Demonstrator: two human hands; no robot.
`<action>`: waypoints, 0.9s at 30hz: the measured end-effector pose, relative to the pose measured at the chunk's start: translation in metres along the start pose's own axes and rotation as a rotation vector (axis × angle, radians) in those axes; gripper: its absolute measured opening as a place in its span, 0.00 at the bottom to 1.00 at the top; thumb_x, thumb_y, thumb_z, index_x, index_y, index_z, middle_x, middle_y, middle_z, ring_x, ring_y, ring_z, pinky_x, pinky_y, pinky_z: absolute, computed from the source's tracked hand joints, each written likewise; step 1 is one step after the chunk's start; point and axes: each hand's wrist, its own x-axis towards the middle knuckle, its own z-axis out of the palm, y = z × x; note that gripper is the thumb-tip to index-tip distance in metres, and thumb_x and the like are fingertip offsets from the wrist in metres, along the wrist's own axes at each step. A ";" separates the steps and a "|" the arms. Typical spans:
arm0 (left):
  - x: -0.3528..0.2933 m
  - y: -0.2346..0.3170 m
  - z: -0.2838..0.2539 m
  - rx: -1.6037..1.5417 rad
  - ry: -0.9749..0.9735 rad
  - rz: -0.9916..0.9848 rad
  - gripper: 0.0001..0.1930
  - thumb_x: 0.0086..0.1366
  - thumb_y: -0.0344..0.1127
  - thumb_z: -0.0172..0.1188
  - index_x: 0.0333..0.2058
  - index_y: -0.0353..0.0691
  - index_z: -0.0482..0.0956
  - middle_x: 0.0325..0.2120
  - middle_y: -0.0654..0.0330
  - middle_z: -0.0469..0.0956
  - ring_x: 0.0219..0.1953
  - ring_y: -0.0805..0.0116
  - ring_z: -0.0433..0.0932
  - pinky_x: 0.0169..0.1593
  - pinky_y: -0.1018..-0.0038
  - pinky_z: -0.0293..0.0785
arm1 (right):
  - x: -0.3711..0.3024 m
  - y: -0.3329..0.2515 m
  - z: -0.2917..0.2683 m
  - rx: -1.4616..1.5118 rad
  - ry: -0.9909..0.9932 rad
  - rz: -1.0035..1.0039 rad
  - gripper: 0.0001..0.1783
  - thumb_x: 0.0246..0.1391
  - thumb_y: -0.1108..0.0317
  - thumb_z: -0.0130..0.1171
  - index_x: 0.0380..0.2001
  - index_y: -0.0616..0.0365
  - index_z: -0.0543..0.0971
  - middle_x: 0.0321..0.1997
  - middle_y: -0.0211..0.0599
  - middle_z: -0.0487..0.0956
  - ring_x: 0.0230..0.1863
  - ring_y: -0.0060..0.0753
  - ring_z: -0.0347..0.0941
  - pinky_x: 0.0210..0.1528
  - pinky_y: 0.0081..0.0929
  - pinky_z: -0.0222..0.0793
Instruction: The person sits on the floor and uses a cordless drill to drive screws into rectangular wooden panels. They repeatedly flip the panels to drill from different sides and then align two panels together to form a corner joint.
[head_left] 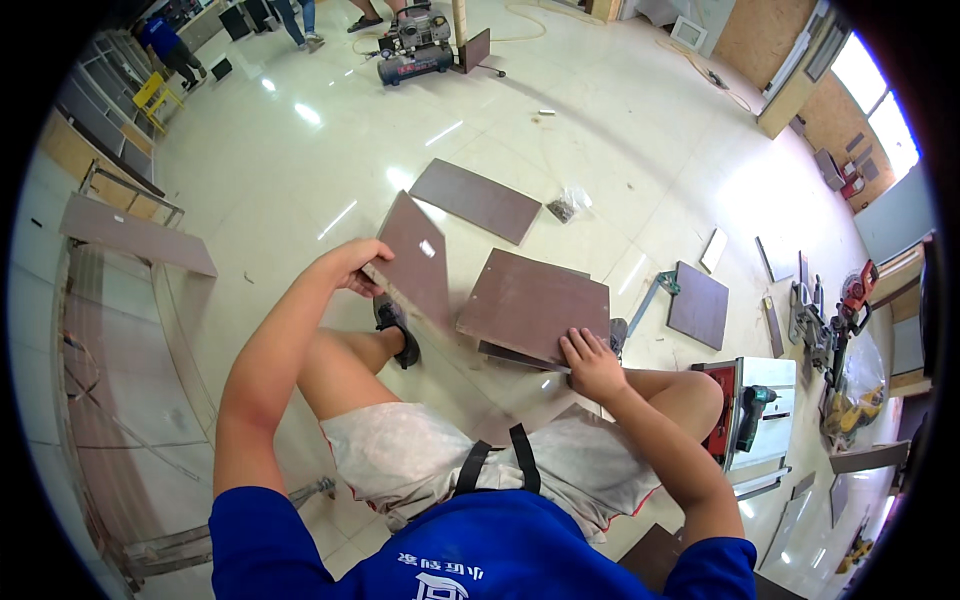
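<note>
A brown board (415, 245) stands tilted over the floor, its edge gripped by my left hand (360, 265). To its right lies another flat brown board (540, 300) with small holes near its edge. My right hand (594, 364) holds that board's near right corner, fingers over its top face; the thumb is hidden. Parts of other boards peek out beneath it. Farther off, a long brown panel (475, 200) rests on the floor, with a clear bag of small dark parts (568, 205) beside it.
At right are a square brown board (698, 305), a green-handled clamp (665, 283), a saw table (765, 410) bearing a cordless drill (755, 415), and a red mitre saw (855, 290). An air compressor (415, 50) stands far ahead. A metal frame (130, 230) is at left. People stand in the back.
</note>
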 end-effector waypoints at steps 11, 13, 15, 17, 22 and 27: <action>0.029 -0.013 0.001 0.330 -0.223 -0.241 0.20 0.62 0.49 0.56 0.41 0.38 0.79 0.33 0.54 0.84 0.26 0.68 0.83 0.42 0.60 0.87 | 0.020 0.106 -0.215 0.549 -0.178 0.059 0.18 0.51 0.73 0.64 0.47 0.63 0.78 0.31 0.55 0.80 0.34 0.62 0.76 0.37 0.44 0.72; 0.041 -0.017 0.017 0.355 -0.305 -0.288 0.20 0.62 0.48 0.56 0.40 0.34 0.79 0.33 0.51 0.83 0.26 0.66 0.83 0.43 0.57 0.86 | 0.013 0.101 -0.238 0.571 -0.254 0.076 0.18 0.50 0.73 0.64 0.46 0.64 0.78 0.30 0.54 0.79 0.33 0.61 0.76 0.36 0.42 0.72; 0.055 -0.021 0.033 0.370 -0.404 -0.320 0.22 0.63 0.48 0.55 0.40 0.31 0.79 0.33 0.48 0.83 0.27 0.62 0.83 0.45 0.53 0.86 | 0.006 0.094 -0.253 0.583 -0.255 0.052 0.18 0.49 0.73 0.65 0.45 0.64 0.78 0.28 0.53 0.78 0.29 0.57 0.74 0.34 0.39 0.71; 0.068 -0.022 0.054 0.365 -0.459 -0.341 0.23 0.63 0.48 0.56 0.43 0.30 0.77 0.34 0.47 0.82 0.26 0.62 0.82 0.45 0.52 0.86 | 0.002 0.089 -0.261 0.600 -0.182 -0.020 0.20 0.47 0.72 0.65 0.46 0.64 0.79 0.25 0.53 0.76 0.23 0.49 0.72 0.30 0.34 0.68; 0.055 -0.004 0.100 0.452 -0.535 -0.324 0.19 0.63 0.43 0.55 0.43 0.31 0.78 0.35 0.53 0.84 0.19 0.71 0.77 0.52 0.53 0.84 | 0.002 0.077 -0.316 0.592 -0.249 0.041 0.20 0.49 0.73 0.65 0.47 0.69 0.79 0.28 0.52 0.78 0.24 0.39 0.73 0.33 0.31 0.70; 0.081 0.002 0.120 0.510 -0.578 -0.331 0.18 0.63 0.43 0.56 0.42 0.33 0.79 0.32 0.57 0.83 0.16 0.73 0.73 0.54 0.53 0.83 | -0.012 0.069 -0.377 0.666 -0.281 0.255 0.23 0.46 0.67 0.70 0.43 0.71 0.81 0.30 0.39 0.83 0.32 0.23 0.77 0.39 0.24 0.74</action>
